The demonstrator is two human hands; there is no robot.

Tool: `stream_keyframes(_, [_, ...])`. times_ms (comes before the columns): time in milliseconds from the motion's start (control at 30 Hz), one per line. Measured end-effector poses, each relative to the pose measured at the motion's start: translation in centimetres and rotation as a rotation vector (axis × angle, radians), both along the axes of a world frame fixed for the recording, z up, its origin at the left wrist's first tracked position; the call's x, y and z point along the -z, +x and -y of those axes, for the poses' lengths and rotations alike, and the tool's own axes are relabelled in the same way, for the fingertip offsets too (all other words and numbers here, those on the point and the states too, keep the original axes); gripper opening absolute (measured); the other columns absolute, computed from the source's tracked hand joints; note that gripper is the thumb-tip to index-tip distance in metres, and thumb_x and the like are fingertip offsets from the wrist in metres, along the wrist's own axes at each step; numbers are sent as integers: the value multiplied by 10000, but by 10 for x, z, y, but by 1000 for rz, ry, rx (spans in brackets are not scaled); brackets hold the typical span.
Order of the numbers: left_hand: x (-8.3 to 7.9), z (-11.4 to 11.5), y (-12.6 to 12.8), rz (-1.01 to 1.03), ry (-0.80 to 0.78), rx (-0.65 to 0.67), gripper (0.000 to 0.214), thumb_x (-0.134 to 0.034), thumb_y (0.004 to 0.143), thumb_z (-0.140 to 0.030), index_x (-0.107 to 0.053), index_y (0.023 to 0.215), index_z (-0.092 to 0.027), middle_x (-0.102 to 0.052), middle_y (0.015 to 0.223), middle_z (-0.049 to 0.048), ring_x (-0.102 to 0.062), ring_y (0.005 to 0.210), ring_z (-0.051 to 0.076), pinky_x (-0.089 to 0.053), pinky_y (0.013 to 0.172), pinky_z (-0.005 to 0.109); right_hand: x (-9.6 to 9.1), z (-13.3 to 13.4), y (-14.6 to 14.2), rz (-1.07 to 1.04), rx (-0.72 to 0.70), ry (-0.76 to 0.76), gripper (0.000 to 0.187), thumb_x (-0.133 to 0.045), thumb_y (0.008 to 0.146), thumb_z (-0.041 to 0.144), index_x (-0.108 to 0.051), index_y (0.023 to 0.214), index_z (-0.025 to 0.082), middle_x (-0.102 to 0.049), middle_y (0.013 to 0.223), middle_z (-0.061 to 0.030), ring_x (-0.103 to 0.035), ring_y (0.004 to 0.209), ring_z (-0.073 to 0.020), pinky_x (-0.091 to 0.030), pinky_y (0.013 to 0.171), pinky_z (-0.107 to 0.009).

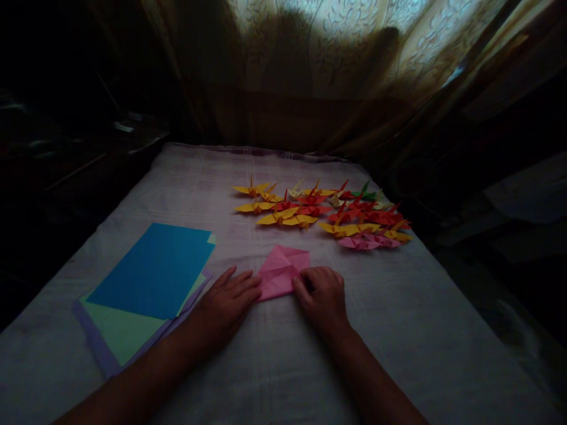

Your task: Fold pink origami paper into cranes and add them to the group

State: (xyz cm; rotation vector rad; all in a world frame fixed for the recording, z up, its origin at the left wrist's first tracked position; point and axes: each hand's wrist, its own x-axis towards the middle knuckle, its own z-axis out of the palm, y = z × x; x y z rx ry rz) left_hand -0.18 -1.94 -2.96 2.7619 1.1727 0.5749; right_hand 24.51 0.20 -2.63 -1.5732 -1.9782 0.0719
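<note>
A partly folded sheet of pink origami paper (280,270) lies on the cloth-covered table, with crease lines across it and a pointed flap at its far side. My left hand (230,304) rests flat, fingers stretched out, its fingertips touching the paper's left edge. At the right edge, my right hand (322,295) has its fingers curled, thumb and forefinger pinching the paper. Beyond the paper stand several folded paper cranes in yellow, red, pink, green and cream, among them a yellow crane (280,217) and a pink crane (361,241).
To the left lies a stack of paper: blue sheets (155,271) on top, pale green (126,335) and purple (91,330) beneath. A pale plaid cloth (283,366) covers the table. Behind its far edge hangs a patterned curtain (292,65). Both sides of the room are dark.
</note>
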Motion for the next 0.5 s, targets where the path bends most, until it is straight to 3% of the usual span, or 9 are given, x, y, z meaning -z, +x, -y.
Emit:
stream_keyframes(300, [-9,5,6,-119,-43,3,389,-480,967,-335,-538,1340,-243,-554,1402,104,-480,1313,293,-234,1150,556,4,1,-2,11,42,19,140,-560,869,300,-603,776,204,-603,736,-14,-533,782,-202,-322,830,-354])
stream_keyframes(500, [-8,5,6,-137,-71,51,474,-458,981,-408,-455,1416,-218,-498,1465,90,-420,1373,249,-141,1194,492,4,1,-1,26,43,7,98,-570,854,286,-617,828,204,-632,803,-33,-542,831,-216,-337,843,-360])
